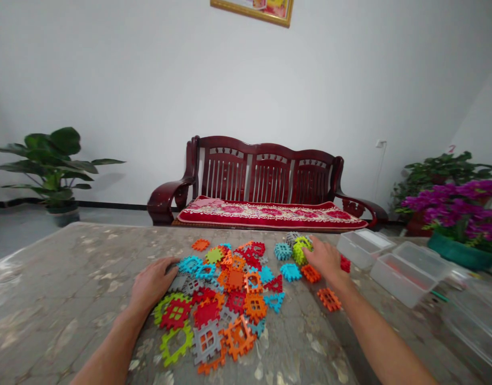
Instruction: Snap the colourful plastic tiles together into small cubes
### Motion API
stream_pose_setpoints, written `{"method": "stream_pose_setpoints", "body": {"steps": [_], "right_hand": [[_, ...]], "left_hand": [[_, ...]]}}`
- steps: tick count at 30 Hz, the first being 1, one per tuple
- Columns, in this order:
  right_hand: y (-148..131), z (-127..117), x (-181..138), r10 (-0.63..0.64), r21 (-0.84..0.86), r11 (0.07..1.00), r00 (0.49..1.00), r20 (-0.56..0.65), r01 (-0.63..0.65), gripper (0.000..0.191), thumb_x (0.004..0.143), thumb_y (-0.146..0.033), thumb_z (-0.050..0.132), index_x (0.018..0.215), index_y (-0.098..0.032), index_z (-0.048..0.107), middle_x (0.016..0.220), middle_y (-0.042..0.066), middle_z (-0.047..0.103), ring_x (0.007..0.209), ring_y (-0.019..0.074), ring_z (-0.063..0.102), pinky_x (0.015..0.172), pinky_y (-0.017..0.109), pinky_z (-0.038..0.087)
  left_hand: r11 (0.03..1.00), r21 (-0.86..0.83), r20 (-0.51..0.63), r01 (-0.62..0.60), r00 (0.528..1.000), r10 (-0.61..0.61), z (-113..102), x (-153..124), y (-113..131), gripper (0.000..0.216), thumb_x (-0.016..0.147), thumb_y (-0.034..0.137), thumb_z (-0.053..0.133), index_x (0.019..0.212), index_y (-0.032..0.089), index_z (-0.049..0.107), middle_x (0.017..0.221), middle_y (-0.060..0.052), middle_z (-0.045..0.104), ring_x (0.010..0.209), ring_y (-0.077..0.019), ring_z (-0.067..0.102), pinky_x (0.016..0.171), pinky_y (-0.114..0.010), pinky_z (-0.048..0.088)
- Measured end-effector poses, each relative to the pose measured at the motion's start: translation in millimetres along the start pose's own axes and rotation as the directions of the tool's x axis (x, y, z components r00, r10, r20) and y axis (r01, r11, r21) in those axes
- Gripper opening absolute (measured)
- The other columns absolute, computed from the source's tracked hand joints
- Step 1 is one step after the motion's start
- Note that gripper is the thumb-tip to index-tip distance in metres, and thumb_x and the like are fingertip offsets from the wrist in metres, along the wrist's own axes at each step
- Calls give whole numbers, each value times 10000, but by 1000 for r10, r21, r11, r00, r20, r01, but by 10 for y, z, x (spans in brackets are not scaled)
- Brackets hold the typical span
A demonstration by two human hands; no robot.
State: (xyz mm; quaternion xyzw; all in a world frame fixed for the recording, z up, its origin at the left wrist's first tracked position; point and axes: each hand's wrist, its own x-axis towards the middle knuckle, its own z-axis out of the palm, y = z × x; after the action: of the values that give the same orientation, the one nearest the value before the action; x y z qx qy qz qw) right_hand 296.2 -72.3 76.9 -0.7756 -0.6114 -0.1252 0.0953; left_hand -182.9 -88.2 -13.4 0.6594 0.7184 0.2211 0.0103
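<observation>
A pile of interlocking plastic tiles (235, 279) in red, orange, blue, grey and lime green lies on the table, many with cut-out windows or shapes. At the pile's left edge rests my left hand (154, 280), fingers and thumb apart, beside the blue tiles (189, 263) and holding nothing visible. My right hand (325, 258) reaches right of the pile, its fingers and thumb closed on a lime-green tile (302, 250) at a small stack. Around it are a teal stack (283, 251), a grey stack (293, 238), a blue tile (290, 271) and an orange stack (311, 273).
Clear plastic boxes (401, 278) stand on the table's right side, near purple flowers in a teal pot (464, 250). A loose orange tile (329, 299) lies by my right forearm. Behind the patterned table (89, 278) is a wooden bench (251, 171) with a red cushion.
</observation>
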Motion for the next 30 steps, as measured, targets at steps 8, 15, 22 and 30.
{"method": "stream_pose_setpoints", "body": {"steps": [8,15,22,30], "right_hand": [[-6,-13,-6,-15,-61,998,999,32,17,517,918,-467,548,1346,-183,607,1055,183,751,1023,339,700,858,422,496],[-401,40,-233,-240,233,940,969,-65,249,378,928,-290,541,1277,-230,673,1242,88,718,1149,261,642,993,369,450],[-1473,149,-448,-571,529,672,817,-75,519,358,884,-200,556,1205,-237,711,1242,43,721,1161,210,622,1043,326,421],[-2337,94,-283,-777,413,575,630,6,706,513,798,-127,589,1301,-217,629,1387,48,629,1248,247,534,1056,355,395]], "left_hand": [[1000,-7,8,1,1000,-1,-9,-3,1,419,914,406,408,1185,284,703,1304,-35,704,1201,-254,637,1027,-372,469],[1000,1,3,10,1000,-10,-52,-31,70,388,910,370,435,1169,299,715,1289,-22,713,1201,-248,636,1022,-367,471],[1000,17,25,4,1000,-5,-85,-40,101,385,917,359,450,1192,282,708,1298,-33,708,1211,-237,629,1042,-353,452],[1000,5,21,-8,1000,8,-112,-60,120,364,921,322,447,1173,280,707,1288,-19,712,1212,-220,628,1039,-336,448]]}}
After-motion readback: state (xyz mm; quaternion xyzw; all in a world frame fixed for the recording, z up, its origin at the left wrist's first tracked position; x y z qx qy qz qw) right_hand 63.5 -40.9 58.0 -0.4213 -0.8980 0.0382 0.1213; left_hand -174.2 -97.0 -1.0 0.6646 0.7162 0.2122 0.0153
